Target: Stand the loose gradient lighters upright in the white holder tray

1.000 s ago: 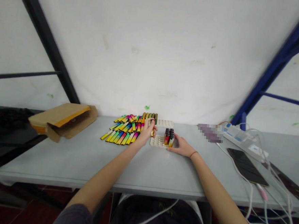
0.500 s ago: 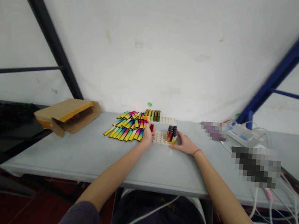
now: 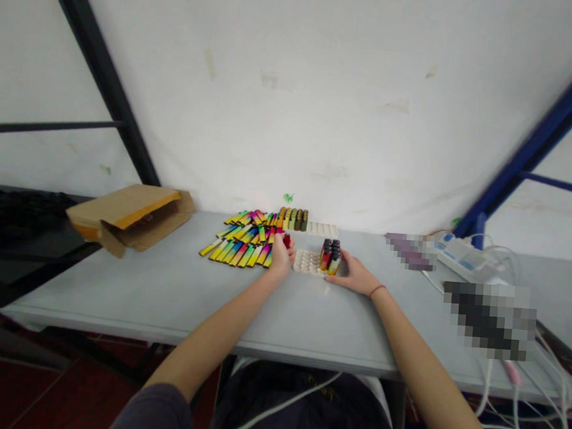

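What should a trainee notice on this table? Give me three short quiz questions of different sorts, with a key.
1. Fill in: the left hand holds a ___ lighter.
2. True or false: the lighters in the near tray stand upright.
3. What lies at the left end of the table? A power strip, B cardboard box, C cup.
Key: 1 red; 2 true; 3 B, the cardboard box.

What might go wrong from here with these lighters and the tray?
The standing lighters crowd one end of the white tray, right beside the right hand; a nudge might topple them. The left hand, gripping a red lighter, sits against the loose pile of lighters and may scatter it when it moves.
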Available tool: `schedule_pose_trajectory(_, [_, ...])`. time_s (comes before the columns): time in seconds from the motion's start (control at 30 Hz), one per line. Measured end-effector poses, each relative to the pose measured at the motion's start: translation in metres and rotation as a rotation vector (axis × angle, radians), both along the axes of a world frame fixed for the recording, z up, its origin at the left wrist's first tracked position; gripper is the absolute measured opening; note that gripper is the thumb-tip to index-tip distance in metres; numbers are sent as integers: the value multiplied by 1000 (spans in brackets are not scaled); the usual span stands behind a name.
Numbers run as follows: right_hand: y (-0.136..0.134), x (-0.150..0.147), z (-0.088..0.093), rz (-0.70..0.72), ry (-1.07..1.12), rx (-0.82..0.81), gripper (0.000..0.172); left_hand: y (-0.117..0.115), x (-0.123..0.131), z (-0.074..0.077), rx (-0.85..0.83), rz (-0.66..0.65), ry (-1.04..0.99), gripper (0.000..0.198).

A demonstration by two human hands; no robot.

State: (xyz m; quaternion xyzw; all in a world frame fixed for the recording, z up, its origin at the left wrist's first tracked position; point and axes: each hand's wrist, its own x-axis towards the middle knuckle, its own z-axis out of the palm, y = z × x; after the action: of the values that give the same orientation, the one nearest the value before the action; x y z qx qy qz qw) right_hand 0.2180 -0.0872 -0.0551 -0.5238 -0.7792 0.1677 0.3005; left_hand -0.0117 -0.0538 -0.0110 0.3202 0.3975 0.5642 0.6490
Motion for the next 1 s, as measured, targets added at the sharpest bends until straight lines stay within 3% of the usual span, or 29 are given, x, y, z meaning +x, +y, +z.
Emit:
schedule_pose_trajectory(0.13, [0,-1,1,1,-2,-13,90,0,1,-4,119,-26,72,41])
schedule_pose_trajectory(0.27, [0,0,0,0,23,4,91,-9,1,-8,492,-35,398,23])
schedule_pose_trajectory(0.37, [0,0,-1,6,31,11,92,-18,0,-6,782,-19,643,22])
schedule_pose_trajectory(0.47, [1,1,-2,2,15,8,90,-23,0,-2,964,-59,748,22])
schedule_pose_trajectory(0.67, [2,1,-3,-1,18,2,90,-20,3,-11,946,-284,762,26])
schedule_pose_trajectory(1.0, [2,1,-4,1,17,8,91,-15,5,-18,852,-294,751,27])
